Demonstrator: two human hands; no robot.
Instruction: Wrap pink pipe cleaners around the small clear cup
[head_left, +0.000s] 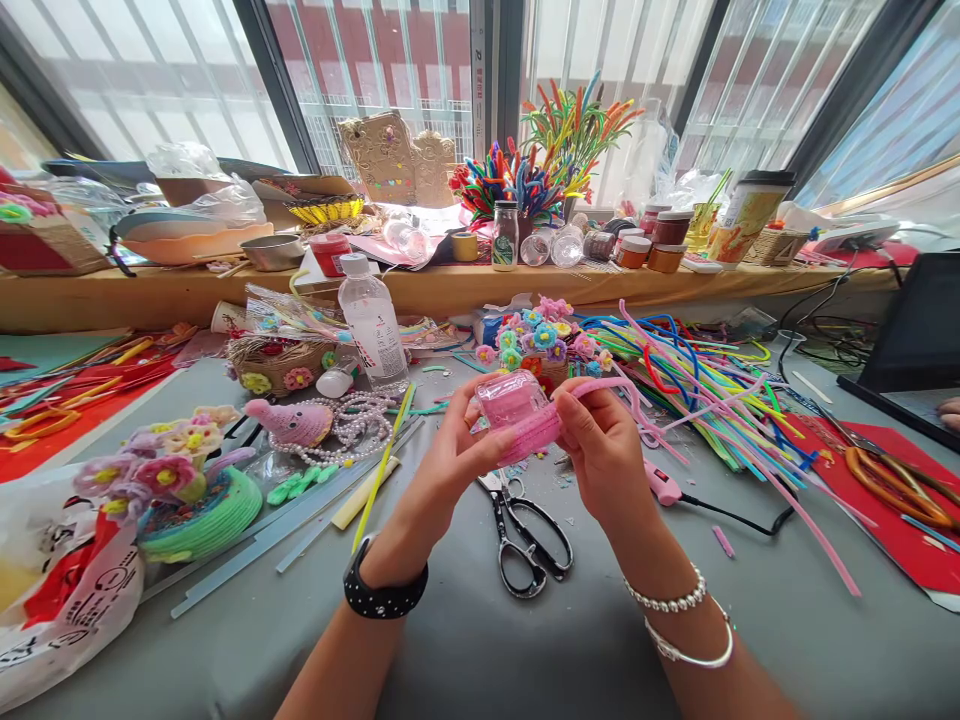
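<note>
Both hands meet over the middle of the grey table [465,640]. My left hand [454,455] is closed around a small clear pink box [514,400] that has pink pipe cleaner wound round its lower part. My right hand [600,445] pinches the wound pink pipe cleaner [637,395] at the box's right side, and its loose end trails off to the right. Black-handled scissors [525,535] lie on the table just below my hands. A pink glue gun [664,485] with a black cord rests to the right of my right wrist.
A heap of coloured pipe cleaners [697,370] spreads to the right. A clear bottle [373,320], a pearl string [352,420], a pink crochet toy [289,420] and a green flower basket [191,500] sit at left. A wooden sill [450,285] holds jars and cups. A dark tablet [911,340] stands far right.
</note>
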